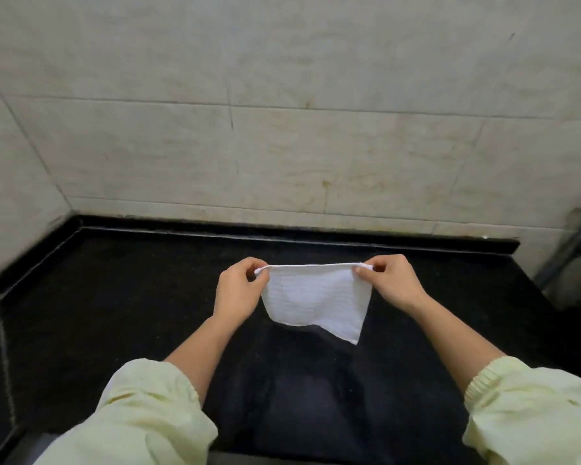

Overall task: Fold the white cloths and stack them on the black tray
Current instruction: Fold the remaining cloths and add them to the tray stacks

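**Item 1: white cloth point(316, 297).** Centre of the frame, held in the air above the black counter point(114, 313). The top edge is pulled taut and level between the two hands. The body hangs loose below it and ends in a slanted lower edge, with one corner drooping toward the lower right. It is probably held this way to spread the cloth and square its top edge before a fold. Whether it is already doubled cannot be told.

**Item 2: left hand point(239, 286).** Left of centre. Thumb and curled fingers pinch the cloth's upper left corner. The wrist is bent inward and the forearm rises from the lower left.

**Item 3: right hand point(393, 280).** Right of centre. It pinches the upper right corner in the same way, with the knuckles turned upward. The forearm comes up from the lower right.

**Item 4: sleeves.** Pale yellow-green, with gathered cuffs pushed back, at lower left point(141, 414) and lower right point(534, 407).

**Item 5: surroundings.** A tiled wall point(282, 112) fills the upper half of the frame. A metal frame point(577, 246) stands at the right edge.

**Item 6: black tray.** It cannot be made out as distinct from the dark counter, and no stack of cloths is in view. Folding appears to be at an early stage.
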A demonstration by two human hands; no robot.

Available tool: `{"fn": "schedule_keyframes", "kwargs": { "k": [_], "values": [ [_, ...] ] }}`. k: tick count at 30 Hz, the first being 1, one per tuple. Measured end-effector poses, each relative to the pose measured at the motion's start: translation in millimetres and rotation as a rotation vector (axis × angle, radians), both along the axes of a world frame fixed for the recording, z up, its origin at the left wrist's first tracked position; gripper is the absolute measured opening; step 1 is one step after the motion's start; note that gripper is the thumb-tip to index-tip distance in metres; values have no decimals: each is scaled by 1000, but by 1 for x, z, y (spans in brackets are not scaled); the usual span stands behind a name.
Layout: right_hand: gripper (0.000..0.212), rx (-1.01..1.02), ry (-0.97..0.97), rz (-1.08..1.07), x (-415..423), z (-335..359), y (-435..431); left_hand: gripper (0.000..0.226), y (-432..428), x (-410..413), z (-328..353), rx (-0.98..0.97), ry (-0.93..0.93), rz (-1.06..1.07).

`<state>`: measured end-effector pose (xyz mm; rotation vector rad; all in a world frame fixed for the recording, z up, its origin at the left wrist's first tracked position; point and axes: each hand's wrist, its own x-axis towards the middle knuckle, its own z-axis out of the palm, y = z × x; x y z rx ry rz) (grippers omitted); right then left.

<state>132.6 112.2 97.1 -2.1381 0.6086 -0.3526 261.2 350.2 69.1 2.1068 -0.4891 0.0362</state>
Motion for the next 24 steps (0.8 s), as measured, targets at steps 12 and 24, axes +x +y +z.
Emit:
{"fn": "schedule_keyframes", "kwargs": {
  "k": [12, 24],
  "values": [
    [6, 426, -44, -209, 18, -8, -92, 15, -95, 44, -2, -254, 206, -199],
    [8, 645, 502, 23, -48, -80, -102, 16, -61, -5, -73, 38, 488, -380]
  ]
}}
